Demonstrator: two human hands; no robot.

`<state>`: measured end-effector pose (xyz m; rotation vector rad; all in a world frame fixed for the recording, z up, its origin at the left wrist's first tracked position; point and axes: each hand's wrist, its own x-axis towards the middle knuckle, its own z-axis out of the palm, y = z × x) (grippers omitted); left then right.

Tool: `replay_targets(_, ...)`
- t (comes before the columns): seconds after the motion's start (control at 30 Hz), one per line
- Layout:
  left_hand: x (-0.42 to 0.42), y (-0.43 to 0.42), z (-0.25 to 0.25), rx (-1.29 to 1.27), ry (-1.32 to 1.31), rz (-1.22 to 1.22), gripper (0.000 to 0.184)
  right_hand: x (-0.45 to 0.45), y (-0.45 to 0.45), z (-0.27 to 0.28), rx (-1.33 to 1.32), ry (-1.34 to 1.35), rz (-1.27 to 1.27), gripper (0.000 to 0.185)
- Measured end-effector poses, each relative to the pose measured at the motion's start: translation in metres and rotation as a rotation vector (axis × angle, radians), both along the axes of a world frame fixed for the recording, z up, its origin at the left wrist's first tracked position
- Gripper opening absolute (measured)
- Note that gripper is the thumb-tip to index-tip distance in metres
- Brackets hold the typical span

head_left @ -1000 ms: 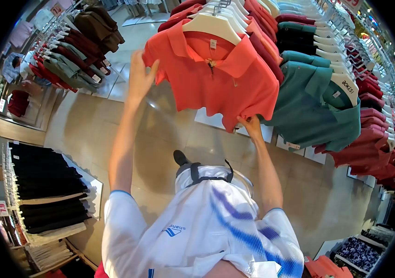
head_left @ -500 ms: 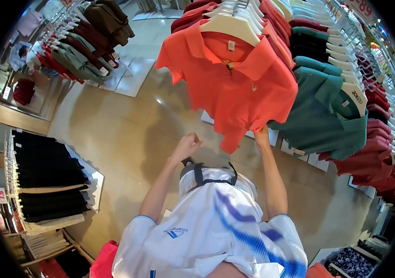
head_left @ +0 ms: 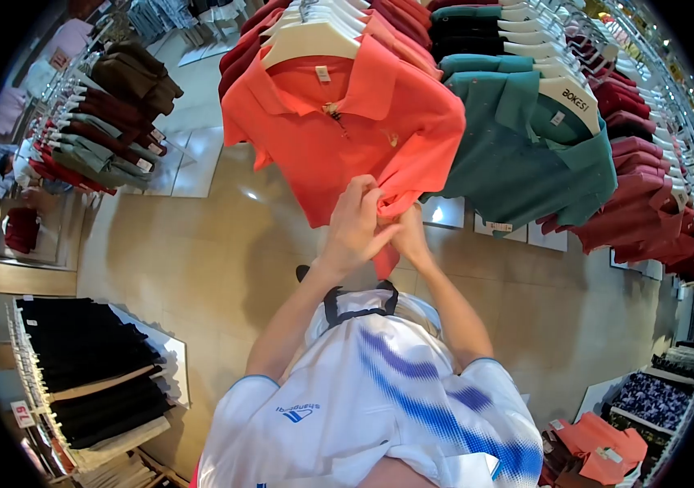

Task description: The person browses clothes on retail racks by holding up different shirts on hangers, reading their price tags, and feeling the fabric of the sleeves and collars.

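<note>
A coral polo shirt [head_left: 314, 154] hangs on a white hanger [head_left: 310, 42] at the front of the rack. Its lower side is bunched up between my two hands. My left hand [head_left: 355, 226] is closed on the bunched fabric, fingers bent over it. Close beside it, my right hand [head_left: 410, 236] grips the same shirt from the right; its fingertips are partly hidden by cloth and by the left hand. A strip of coral cloth dangles below the hands. To the right hangs a teal polo shirt [head_left: 497, 150] on a white hanger marked BOKESI [head_left: 570, 102].
More maroon shirts [head_left: 639, 195] fill the rack on the right. A rack of dark garments [head_left: 111, 122] stands at upper left, black folded clothes [head_left: 87, 342] at lower left. Folded coral clothes [head_left: 603, 447] lie at lower right. Tiled floor [head_left: 192, 268] lies between.
My left hand has moved right and up to the coral shirt and taken hold of it beside my right hand. The shirt's lower side is now gathered, and the view has shifted right.
</note>
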<state>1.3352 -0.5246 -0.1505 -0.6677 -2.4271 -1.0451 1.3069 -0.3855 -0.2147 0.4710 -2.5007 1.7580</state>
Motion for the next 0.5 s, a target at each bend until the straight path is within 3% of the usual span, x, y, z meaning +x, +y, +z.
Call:
replay_targets(0.03, -0.006, 0.003, -0.007, 0.094, -0.043, 0.009, 0.05, 0.001, -0.005, -0.004, 0.018, 0.211, -0.073, 0.014)
replay_targets(0.07, -0.012, 0.007, -0.011, 0.185, -0.089, 0.014, 0.045, 0.003, -0.004, -0.005, 0.008, 0.212, -0.087, 0.014)
replay_targets(0.13, -0.019, 0.01, -0.011, 0.309, -0.15, -0.001, 0.035, 0.007, -0.001, -0.002, 0.087, -0.017, -0.045, 0.015)
replay_targets(0.2, -0.024, 0.006, -0.009, 0.285, -0.465, 0.069, 0.028, 0.008, 0.007, 0.005, 0.092, -0.098, -0.015, 0.021)
replay_targets(0.27, -0.027, 0.0, -0.01, 0.245, -0.481, 0.019, 0.02, 0.011, 0.019, 0.01, -0.177, -0.197, 0.238, 0.034)
replay_targets(0.3, -0.027, 0.0, -0.008, 0.468, -0.573, -0.025, 0.016, 0.014, 0.023, 0.016, -0.183, -0.195, 0.234, 0.034)
replay_targets(0.33, -0.027, -0.002, -0.004, 0.693, -0.66, -0.068, 0.013, 0.016, 0.027, 0.022, -0.484, -0.286, 0.276, 0.041)
replay_targets(0.37, -0.026, -0.003, 0.001, 0.712, -0.672, -0.048, 0.01, 0.017, 0.03, 0.026, -0.785, -0.377, 0.318, 0.047)
replay_targets(0.5, -0.029, -0.008, -0.004, 0.709, -0.689, -0.079, 0.01, 0.003, 0.044, 0.023, -0.999, -0.472, 0.468, 0.053)
